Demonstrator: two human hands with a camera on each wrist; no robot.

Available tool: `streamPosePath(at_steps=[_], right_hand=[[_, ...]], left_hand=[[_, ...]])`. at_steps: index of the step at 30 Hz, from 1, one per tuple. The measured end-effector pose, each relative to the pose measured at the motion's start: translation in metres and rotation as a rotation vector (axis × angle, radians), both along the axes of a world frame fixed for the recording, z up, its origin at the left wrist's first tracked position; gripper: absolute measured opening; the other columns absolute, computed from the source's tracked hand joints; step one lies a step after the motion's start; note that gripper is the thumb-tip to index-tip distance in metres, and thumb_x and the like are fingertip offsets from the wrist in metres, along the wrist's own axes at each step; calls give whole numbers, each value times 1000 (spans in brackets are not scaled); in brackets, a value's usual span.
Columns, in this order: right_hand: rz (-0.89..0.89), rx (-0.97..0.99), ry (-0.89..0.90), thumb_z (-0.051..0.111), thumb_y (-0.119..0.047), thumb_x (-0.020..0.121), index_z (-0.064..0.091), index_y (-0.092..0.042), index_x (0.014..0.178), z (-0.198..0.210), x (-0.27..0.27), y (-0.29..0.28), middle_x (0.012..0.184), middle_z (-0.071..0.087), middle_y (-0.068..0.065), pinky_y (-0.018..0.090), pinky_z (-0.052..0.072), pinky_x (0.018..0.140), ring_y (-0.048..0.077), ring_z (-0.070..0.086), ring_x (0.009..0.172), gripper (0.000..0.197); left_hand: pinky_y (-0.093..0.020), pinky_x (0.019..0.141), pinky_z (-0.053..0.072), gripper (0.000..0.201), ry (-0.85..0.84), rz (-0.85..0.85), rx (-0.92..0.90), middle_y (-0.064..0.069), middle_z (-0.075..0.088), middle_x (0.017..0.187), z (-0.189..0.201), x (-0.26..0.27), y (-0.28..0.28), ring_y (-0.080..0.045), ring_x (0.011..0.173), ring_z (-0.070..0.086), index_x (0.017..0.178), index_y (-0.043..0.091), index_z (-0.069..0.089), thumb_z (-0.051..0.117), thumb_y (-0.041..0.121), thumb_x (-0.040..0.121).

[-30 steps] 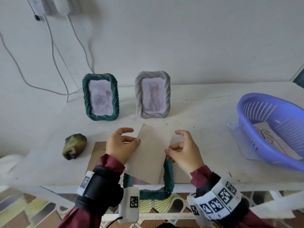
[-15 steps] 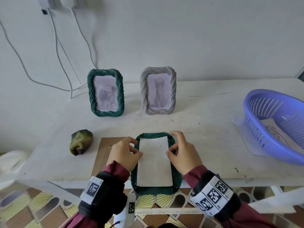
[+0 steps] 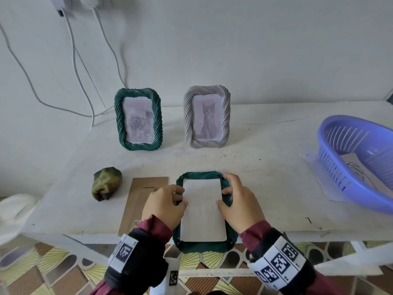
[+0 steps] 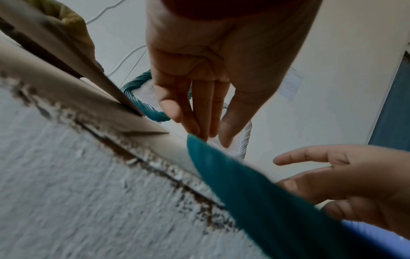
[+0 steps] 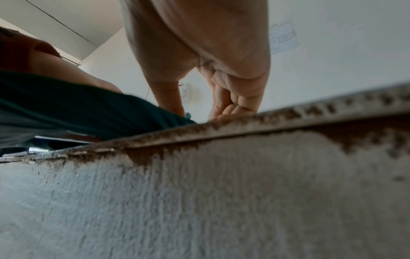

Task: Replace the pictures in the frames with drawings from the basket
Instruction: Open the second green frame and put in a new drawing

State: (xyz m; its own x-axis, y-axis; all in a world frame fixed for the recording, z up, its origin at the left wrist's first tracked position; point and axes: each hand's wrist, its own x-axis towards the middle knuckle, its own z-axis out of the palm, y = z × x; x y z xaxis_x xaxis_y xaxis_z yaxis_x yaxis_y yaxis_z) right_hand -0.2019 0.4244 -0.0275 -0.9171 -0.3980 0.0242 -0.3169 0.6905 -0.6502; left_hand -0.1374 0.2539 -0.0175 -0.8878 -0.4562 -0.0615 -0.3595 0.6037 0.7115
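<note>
A dark green rope-pattern frame (image 3: pixel 203 175) lies face down at the table's front edge, its near end over the edge. A blank white sheet (image 3: pixel 203 209) lies flat in its opening. My left hand (image 3: pixel 179 196) holds the left rim, fingers curled on it and thumb on the sheet. My right hand (image 3: pixel 224 196) holds the right rim the same way. The left wrist view shows the left hand (image 4: pixel 210 135) with fingertips down at the frame (image 4: pixel 255 192). The right wrist view shows the right hand (image 5: pixel 199 112) beside the frame (image 5: pixel 88 108). A purple basket (image 3: pixel 331 167) holds a line drawing (image 3: pixel 359 169).
A green frame (image 3: pixel 119 120) with a rose picture and a grey frame (image 3: pixel 188 120) with a cat picture stand upright at the back. A brown cardboard backing (image 3: pixel 140 199) lies left of the flat frame, beside a crumpled green cloth (image 3: pixel 107 186). White cables (image 3: pixel 74 60) hang on the wall.
The sheet, held tilted above the frame a second ago, now lies flat inside it. The frame has slid further onto the table, and both hands have settled on its side rims.
</note>
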Motion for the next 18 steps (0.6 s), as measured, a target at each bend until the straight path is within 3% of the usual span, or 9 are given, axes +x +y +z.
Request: streamPosePath(at_steps=[3,9,11,15,18], right_hand=[[-5,-14,-2,62,-20,83,31,-26,135,-1,0,0,107,60,-5,24,45,75,12,51,87,61],[-8,-39,3,62,-21,82,33,-26,133,-5,-1,0,106,60,-7,22,44,75,10,50,88,59],[-14,-52,0,63,-21,82,34,-26,133,-6,-2,0,106,60,-8,23,46,76,10,51,88,58],[-28,-87,-3,65,-22,82,37,-26,131,-9,-4,1,102,59,-11,22,48,77,9,54,88,57],[-36,-118,0,65,-22,82,40,-26,129,-9,-5,2,98,57,-12,23,49,76,9,54,85,54]], left_hand=[[1,56,39,20,61,21,64,10,66,78,-1,-1,-1,3,67,58,90,22,67,71,11,74],[-2,57,43,21,137,28,171,8,65,71,-3,-6,-6,-5,65,59,79,22,64,70,2,73],[-5,59,45,28,151,9,209,7,64,70,-3,-7,-8,-10,64,59,77,25,62,69,-1,72],[-28,69,55,33,161,15,344,1,68,84,-5,-8,-12,-22,69,64,80,27,64,67,-4,73],[-21,66,55,32,184,13,395,0,68,84,-6,-6,-12,-17,71,63,80,24,64,66,-8,75]])
